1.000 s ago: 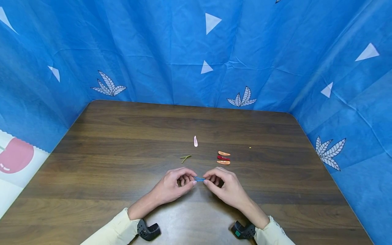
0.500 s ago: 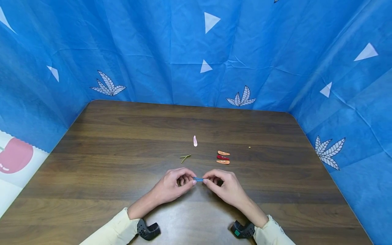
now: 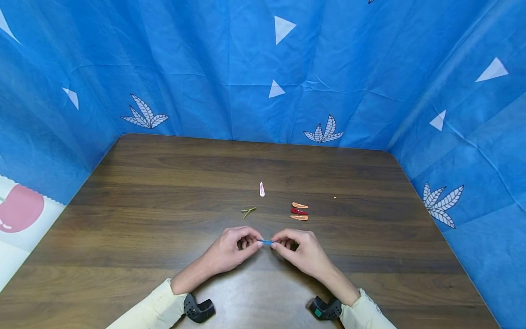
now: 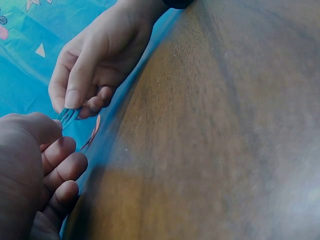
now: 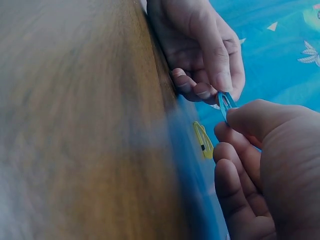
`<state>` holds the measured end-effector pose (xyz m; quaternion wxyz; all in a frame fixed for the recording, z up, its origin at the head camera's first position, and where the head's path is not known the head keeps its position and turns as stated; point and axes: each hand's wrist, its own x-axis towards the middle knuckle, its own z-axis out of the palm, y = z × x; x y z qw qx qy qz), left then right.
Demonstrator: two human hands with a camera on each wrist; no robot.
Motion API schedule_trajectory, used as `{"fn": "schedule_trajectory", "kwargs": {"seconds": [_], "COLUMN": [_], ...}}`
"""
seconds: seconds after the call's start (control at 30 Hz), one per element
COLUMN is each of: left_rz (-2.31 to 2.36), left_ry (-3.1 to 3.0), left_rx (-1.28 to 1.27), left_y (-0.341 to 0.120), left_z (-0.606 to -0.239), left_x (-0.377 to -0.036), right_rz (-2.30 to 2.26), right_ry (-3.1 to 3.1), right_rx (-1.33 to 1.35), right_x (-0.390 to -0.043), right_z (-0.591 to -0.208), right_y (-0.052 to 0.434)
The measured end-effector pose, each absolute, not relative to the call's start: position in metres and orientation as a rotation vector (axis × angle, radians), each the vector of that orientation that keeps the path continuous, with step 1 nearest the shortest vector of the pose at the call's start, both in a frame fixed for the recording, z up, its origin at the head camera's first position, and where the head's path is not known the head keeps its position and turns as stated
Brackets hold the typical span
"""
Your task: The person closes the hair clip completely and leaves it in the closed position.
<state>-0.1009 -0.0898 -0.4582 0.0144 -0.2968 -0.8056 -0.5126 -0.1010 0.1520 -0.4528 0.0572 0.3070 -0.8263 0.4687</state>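
Between both hands, just above the near middle of the table, is a blue snap hair clip point(image 3: 266, 242). My left hand point(image 3: 234, 248) pinches one end between thumb and forefinger. At the other end, the thumb and forefinger of my right hand point(image 3: 303, 250) pinch it too. In the right wrist view the blue clip point(image 5: 226, 104) shows a slot along its middle; fingertips cover its ends. Beyond the hands lie a yellow hair clip point(image 3: 248, 212) with its two parts spread and a pink clip point(image 3: 262, 189). A red clip point(image 3: 299, 211) lies between two orange clips point(image 3: 299, 218).
The brown wooden table point(image 3: 164, 183) is bordered by a blue patterned curtain point(image 3: 230, 68) at the back and sides. A tiny yellowish speck point(image 3: 334, 198) lies right of the orange and red clips. Each wrist wears a black camera mount point(image 3: 199, 309).
The blue clip looks narrower, its strands closer together than before. Both hands keep their pinch, with only a very slight shift of the fingertips. The other clips lie as they were.
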Motion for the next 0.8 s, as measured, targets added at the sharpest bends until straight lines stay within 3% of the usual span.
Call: {"fn": "schedule_trajectory", "kwargs": {"seconds": [0.8], "left_rz": [-1.615], "left_ry": [-2.449], "left_rx": [-0.961], "left_y": [-0.0883], "left_z": [-0.4588], "left_x": [-0.1006], "right_rz": [1.401], "right_ry": [-2.455], "right_rx": [0.908], "right_x": [-0.1001], "right_z": [-0.4514], "right_y": [0.1518]}}
